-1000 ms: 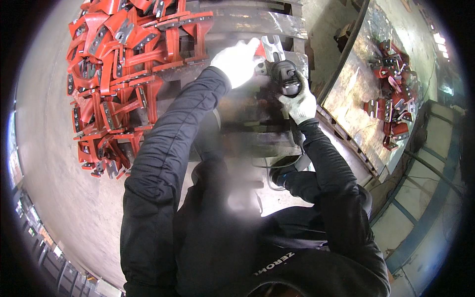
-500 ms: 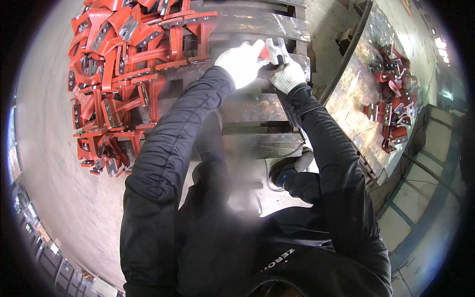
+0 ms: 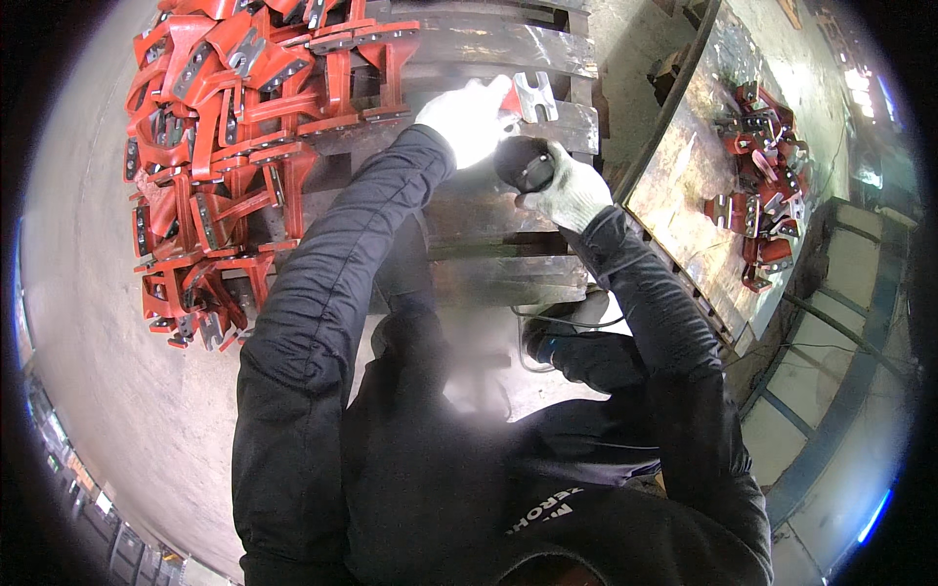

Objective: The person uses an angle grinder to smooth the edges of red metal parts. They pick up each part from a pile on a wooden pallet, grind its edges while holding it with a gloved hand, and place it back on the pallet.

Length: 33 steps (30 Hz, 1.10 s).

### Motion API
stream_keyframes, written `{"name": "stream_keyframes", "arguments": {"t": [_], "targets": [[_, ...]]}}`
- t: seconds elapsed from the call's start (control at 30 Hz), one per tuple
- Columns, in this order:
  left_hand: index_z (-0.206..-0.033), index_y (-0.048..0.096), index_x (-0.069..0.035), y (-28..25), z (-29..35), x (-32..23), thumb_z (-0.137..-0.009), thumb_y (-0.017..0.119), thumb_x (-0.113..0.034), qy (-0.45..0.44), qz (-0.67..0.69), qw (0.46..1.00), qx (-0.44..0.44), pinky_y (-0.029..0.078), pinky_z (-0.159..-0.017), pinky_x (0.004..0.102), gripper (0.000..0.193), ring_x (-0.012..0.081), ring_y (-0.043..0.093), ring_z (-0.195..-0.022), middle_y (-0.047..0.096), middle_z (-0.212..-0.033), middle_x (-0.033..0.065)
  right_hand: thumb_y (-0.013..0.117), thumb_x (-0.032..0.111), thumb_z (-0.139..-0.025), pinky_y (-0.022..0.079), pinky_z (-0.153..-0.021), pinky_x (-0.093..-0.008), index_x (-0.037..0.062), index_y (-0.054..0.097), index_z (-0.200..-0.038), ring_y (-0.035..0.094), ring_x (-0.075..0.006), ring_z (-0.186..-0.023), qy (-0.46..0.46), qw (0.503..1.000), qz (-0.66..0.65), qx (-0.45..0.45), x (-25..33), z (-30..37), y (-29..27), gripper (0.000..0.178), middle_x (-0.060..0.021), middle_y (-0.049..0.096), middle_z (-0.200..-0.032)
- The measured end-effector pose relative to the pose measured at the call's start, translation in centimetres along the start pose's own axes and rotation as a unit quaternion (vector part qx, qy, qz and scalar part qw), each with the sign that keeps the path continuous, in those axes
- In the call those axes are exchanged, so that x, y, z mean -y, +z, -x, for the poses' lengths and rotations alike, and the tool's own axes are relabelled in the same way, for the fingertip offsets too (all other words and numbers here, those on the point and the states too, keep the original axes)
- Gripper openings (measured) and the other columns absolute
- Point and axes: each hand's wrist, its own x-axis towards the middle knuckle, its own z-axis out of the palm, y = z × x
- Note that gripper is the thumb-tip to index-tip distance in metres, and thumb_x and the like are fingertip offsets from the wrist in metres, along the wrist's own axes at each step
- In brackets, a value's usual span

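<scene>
While the left hand grips it, the red bracket shows a bare, notched steel plate.

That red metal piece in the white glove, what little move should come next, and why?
Probably bring the dark round tool in the right hand up a little to the bare grey end of the red metal piece. The left hand holds that piece over the wooden planks, and the tool sits just below it, seemingly not touching.
</scene>
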Motion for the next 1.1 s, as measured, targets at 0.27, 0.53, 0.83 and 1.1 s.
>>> {"name": "stream_keyframes", "arguments": {"t": [0.27, 0.53, 0.83, 1.1], "targets": [[-0.139, 0.041, -0.002, -0.7, 0.5, -0.4, -0.100, 0.054, -0.032, 0.016, 0.007, 1.000, 0.004, 0.056, -0.087, 0.0472, 0.051, 0.0433, 0.067, -0.103, 0.062, -0.119, 0.0297, 0.077, 0.039, -0.081, 0.056, -0.087, -0.0440, 0.0150, 0.040, -0.148, 0.069, -0.0403, -0.103, 0.052, 0.992, -0.029, -0.113, -2.6, -0.1, 2.4, 0.080, -0.0228, 0.070, -0.114], [-0.136, 0.042, -0.002, -0.1, 0.5, 0.1, -0.100, 0.054, -0.033, 0.026, 0.002, 0.999, -0.021, 0.056, -0.086, 0.0483, 0.049, 0.0441, 0.067, -0.102, 0.063, -0.115, 0.0310, 0.088, 0.038, -0.068, 0.056, -0.089, -0.0416, 0.0115, 0.048, -0.144, 0.071, -0.0357, -0.103, 0.064, 0.987, -0.074, -0.131, -1.9, -2.2, 1.7, 0.090, -0.0213, 0.071, -0.115], [-0.145, 0.040, -0.004, -0.3, 0.4, -0.1, -0.098, 0.058, -0.036, -0.013, 0.006, 1.000, 0.013, 0.053, -0.092, 0.0455, 0.059, 0.0416, 0.066, -0.106, 0.061, -0.122, 0.0275, 0.092, 0.038, -0.066, 0.055, -0.094, -0.0404, 0.0124, 0.047, -0.145, 0.069, -0.0347, -0.108, 0.031, 0.989, -0.071, -0.125, -2.3, -4.3, 1.3, 0.095, -0.0187, 0.070, -0.118], [-0.131, 0.043, -0.003, 0.3, 0.5, 0.3, -0.100, 0.054, -0.034, 0.018, 0.012, 0.999, -0.035, 0.056, -0.085, 0.0495, 0.046, 0.0463, 0.066, -0.100, 0.062, -0.115, 0.0305, 0.072, 0.036, -0.085, 0.056, -0.091, -0.0415, 0.0189, 0.037, -0.152, 0.071, -0.0352, -0.103, -0.031, 0.989, -0.035, -0.142, -2.8, -6.7, 1.4, 0.077, -0.0190, 0.072, -0.113]]}}
